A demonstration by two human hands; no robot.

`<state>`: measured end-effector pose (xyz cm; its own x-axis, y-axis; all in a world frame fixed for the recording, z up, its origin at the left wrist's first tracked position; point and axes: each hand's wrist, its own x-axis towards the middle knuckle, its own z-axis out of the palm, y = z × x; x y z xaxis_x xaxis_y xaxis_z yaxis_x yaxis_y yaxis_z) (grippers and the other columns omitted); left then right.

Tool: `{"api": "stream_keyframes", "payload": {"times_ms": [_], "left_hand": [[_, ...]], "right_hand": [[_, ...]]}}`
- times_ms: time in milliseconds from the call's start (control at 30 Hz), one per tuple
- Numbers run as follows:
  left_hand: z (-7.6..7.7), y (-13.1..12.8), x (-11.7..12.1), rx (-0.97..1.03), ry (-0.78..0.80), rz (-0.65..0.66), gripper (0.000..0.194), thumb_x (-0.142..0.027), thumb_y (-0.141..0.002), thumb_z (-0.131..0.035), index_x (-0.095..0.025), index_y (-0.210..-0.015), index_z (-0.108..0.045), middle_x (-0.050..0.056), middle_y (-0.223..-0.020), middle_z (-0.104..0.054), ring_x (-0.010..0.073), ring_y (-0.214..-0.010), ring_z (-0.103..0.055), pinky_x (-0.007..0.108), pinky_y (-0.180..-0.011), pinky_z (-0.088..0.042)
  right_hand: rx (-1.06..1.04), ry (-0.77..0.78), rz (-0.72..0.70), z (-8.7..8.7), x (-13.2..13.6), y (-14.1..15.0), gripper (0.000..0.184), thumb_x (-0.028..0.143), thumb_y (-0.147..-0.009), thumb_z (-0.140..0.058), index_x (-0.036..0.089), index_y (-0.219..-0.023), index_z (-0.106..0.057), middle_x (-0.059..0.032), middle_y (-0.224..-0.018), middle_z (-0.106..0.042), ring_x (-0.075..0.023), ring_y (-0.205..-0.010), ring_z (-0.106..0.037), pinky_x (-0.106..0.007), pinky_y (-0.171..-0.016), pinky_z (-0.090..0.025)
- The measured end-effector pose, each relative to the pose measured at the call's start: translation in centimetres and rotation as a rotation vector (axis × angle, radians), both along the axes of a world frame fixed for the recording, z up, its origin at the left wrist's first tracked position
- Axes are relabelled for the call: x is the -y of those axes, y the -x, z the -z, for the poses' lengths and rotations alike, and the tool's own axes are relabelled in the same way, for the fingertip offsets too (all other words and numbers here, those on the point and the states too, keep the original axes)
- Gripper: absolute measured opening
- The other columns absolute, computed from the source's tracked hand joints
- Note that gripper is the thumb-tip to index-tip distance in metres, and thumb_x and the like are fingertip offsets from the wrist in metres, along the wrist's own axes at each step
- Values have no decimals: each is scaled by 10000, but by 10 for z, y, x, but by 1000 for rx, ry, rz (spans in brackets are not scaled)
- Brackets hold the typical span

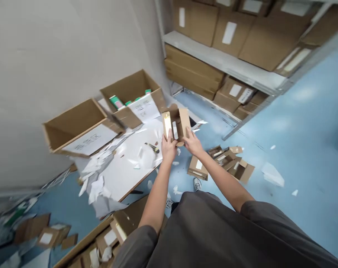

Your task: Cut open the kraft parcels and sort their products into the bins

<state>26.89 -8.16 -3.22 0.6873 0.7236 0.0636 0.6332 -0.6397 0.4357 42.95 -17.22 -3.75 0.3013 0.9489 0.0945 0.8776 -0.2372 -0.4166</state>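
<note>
Between my hands is a small open cardboard box (184, 121), held up over the right end of the white table. My left hand (169, 147) grips its left side, by a panel with a pale strip. On the opposite side, my right hand (192, 143) closes round the box's right panel. Its inside looks brown and bare, though part is hidden by the flaps. On the table (121, 175), left of my hands, lies a utility knife (153, 147) next to a crumpled clear plastic piece (145, 158).
Two larger cartons stand at the wall: one bare inside (74, 119), one with green-and-pink packs (116, 102). Opened small boxes (227, 162) litter the blue floor on the right. A shelf rack (213, 56) holds cartons. A big carton of boxes (85, 242) stands lower left; torn paper (97, 190) hangs off the table.
</note>
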Motion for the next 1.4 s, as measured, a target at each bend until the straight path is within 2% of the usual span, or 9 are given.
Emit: {"api": "stream_keyframes", "payload": {"times_ms": [133,267,367,500,667,900,1033,1200,1400], "left_hand": [[2,-135,54,34,40,273,301,-155,-883,-695,-335,-1101,-801,-201,-1781,-75,441,-1649,-69,724,-1257,-310],[7,-225,110,29,74,463,337,-199,-873,-763,-328,-1185,-774,-111,-1803,-74,457,-1648,-81,726,-1231,-352],[13,-257,135,-5,76,585,664,-238,-831,-832,-329,-1455,-625,-8,-1817,-39,457,-1653,-68,701,-1261,-323],[18,-259,135,-38,48,608,863,-264,-834,-834,-345,-1606,-456,47,-1817,-61,432,-1661,-40,660,-1286,-296],[14,-225,103,-53,31,454,834,-272,-847,-823,-324,-1600,-470,88,-1797,-176,432,-1660,-62,650,-1275,-317],[-5,-144,52,-59,-95,171,776,-286,-923,-733,-289,-1635,-424,98,-1777,-240,398,-1625,-224,575,-1250,-383],[-24,-71,17,-62,-168,-12,780,-328,-917,-757,-253,-1627,-443,130,-1741,-315,396,-1591,-287,547,-1254,-383],[-46,47,-21,-64,-194,-199,832,-313,-893,-790,-261,-1640,-427,130,-1763,-258,423,-1608,-234,562,-1215,-423],[-48,169,-58,-39,-194,-327,873,-358,-873,-820,-285,-1643,-415,124,-1779,-213,449,-1620,-190,610,-1235,-379]], "right_hand": [[38,42,263,-2,91,-105,284,178,-932,-633,265,-1184,-731,-25,-1786,-224,-360,-1515,-397,-534,-1107,-511],[73,83,441,8,167,-171,335,163,-920,-648,245,-1235,-725,-76,-1775,-248,-372,-1522,-398,-548,-1121,-493],[42,172,519,23,206,-204,510,200,-891,-737,258,-1392,-661,-143,-1748,-291,-406,-1555,-365,-597,-1171,-429],[-41,294,589,36,226,-231,753,245,-864,-783,275,-1569,-519,-188,-1684,-394,-439,-1555,-367,-644,-1185,-395],[-12,169,537,30,192,-238,690,257,-915,-700,211,-1579,-519,-201,-1658,-427,-410,-1560,-355,-594,-1195,-421],[68,12,258,9,88,-195,683,317,-927,-682,219,-1581,-510,-187,-1680,-393,-432,-1556,-334,-624,-1150,-447],[93,-91,102,-2,27,-143,666,320,-921,-671,198,-1562,-535,-194,-1668,-407,-443,-1539,-344,-633,-1172,-422],[104,-135,-59,-17,-40,-51,675,321,-914,-683,185,-1559,-535,-198,-1668,-399,-435,-1538,-346,-612,-1196,-401],[95,-165,-178,-32,-96,62,658,314,-918,-681,193,-1549,-541,-188,-1672,-393,-421,-1552,-335,-599,-1215,-385]]}}
